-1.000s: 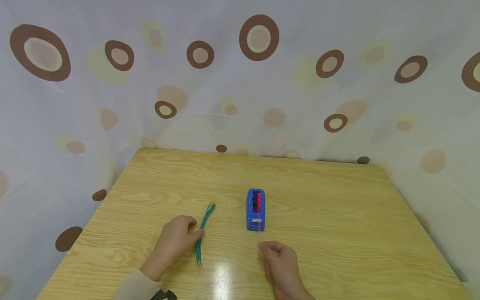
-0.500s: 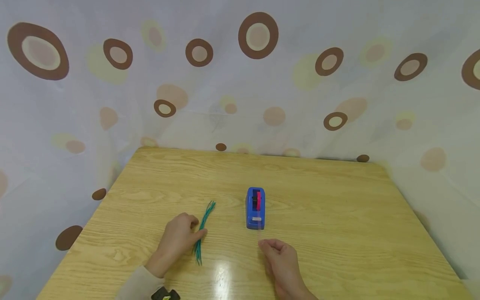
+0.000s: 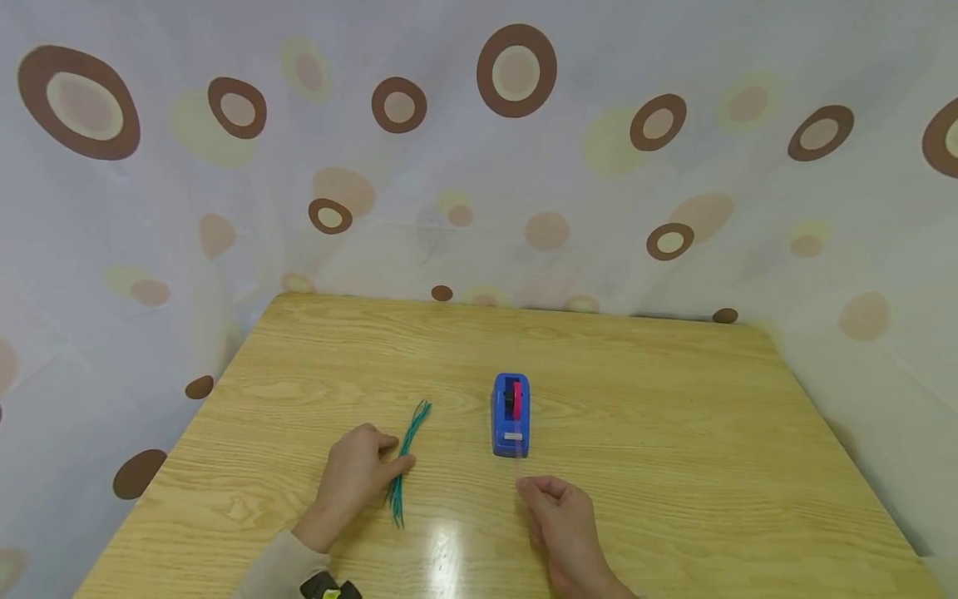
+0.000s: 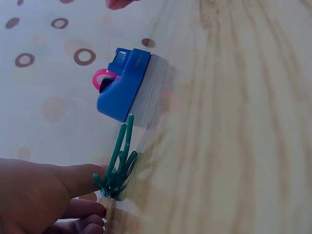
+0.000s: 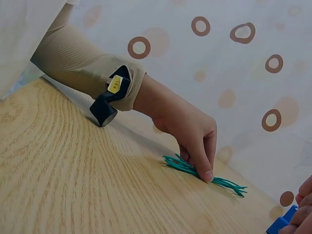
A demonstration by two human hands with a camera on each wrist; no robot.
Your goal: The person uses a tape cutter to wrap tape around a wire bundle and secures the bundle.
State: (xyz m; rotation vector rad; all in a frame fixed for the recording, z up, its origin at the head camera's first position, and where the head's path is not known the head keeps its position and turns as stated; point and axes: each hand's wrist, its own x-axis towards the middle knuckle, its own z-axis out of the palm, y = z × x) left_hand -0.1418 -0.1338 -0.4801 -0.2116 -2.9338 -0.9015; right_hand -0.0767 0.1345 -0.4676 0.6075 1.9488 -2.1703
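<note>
A bundle of thin green wires [image 3: 413, 426] lies on the wooden table, left of centre in the head view. My left hand [image 3: 350, 470] pinches it around the middle, thumb on the near side and fingers behind; the loose ends of the wires [image 5: 229, 184] fan out past the thumb in the right wrist view. Right of the bundle stands a blue tape dispenser [image 3: 499, 424] with a pink-cored roll [image 3: 517, 401]. Its clear tape strip [image 3: 519, 467] stretches toward me, and the thumb and forefinger of my right hand [image 3: 566, 522] pinch its end.
The wooden table [image 3: 659, 416] reaches back to a pale curtain [image 3: 584, 200] with brown ring patterns, which also closes off both sides. A black wrist mount [image 5: 114, 95] sits on the left sleeve, close to the tabletop.
My left hand has shifted slightly rightward over the green bundle, its thumb reaching a little further across. The right hand, tape strip and dispenser stay nearly still.
</note>
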